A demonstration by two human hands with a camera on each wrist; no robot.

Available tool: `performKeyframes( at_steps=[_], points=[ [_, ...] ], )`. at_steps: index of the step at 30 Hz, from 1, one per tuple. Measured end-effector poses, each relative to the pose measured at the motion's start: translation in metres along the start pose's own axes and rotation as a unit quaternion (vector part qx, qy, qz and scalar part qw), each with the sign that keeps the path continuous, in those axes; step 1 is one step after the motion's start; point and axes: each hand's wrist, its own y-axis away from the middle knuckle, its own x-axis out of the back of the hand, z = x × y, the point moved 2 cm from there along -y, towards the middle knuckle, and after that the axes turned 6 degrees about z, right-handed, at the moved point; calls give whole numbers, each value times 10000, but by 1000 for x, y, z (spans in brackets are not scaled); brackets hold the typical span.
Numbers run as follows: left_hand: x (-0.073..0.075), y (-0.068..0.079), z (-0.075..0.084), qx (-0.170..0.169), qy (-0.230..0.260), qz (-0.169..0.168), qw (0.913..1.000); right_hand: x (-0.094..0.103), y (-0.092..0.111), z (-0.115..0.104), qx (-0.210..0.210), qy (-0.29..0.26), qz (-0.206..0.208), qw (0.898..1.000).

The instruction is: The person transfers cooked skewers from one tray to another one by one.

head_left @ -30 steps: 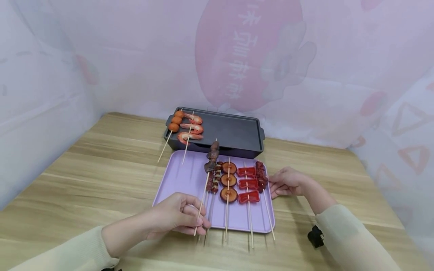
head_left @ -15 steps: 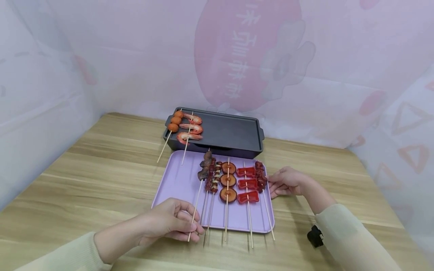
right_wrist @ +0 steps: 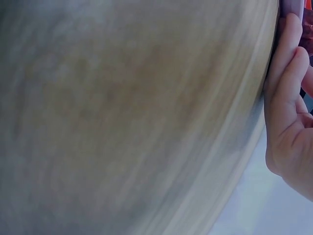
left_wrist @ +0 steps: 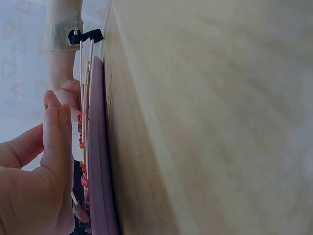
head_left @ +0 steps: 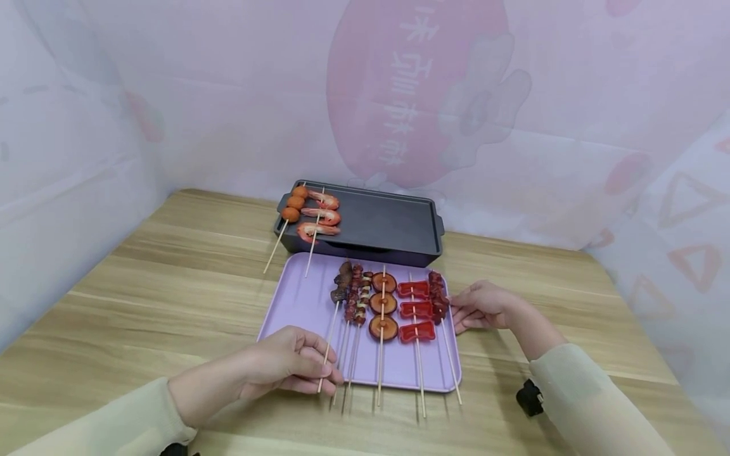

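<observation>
My left hand (head_left: 302, 364) pinches the bare stick end of a skewer with dark brown chunks (head_left: 341, 282), which overlaps the left part of the lilac tray (head_left: 299, 297). On that tray, to the right of it, lie two thin meat skewers (head_left: 353, 294), a skewer of round brown mushroom-like slices (head_left: 383, 304), one of red bow-shaped pieces (head_left: 416, 310) and one of dark red meat (head_left: 438, 296). Along the tray's right edge rests my right hand (head_left: 481, 306), its fingers fairly straight against the side; the right wrist view shows the fingers (right_wrist: 288, 63) at the lilac edge.
Behind the tray stands a dark grill box (head_left: 393, 218). Across its left end lie a skewer of orange balls (head_left: 295, 202) and a shrimp skewer (head_left: 322, 215), sticks jutting over the front. Patterned cloth (head_left: 239, 114) surrounds the wooden table (head_left: 142, 272).
The dark brown skewer has moved left and down with my left hand, from overlapping the thin meat skewers to lying beside them. My right hand stays at the tray's edge.
</observation>
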Motion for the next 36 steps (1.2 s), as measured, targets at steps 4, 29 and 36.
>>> performKeyframes(
  at_steps=[4, 29, 36],
  points=[
    [2, -4, -1, 147, -26, 3, 9999, -1, 1, 0, -17, 10, 31, 10000],
    [15, -20, 11, 132, -1167, 214, 9928, -1, 0, 3, 76, -61, 37, 9999],
    [17, -22, 14, 155, -1226, 310, 9919, 0, -1, 2, 55, -89, 24, 9999]
  ],
)
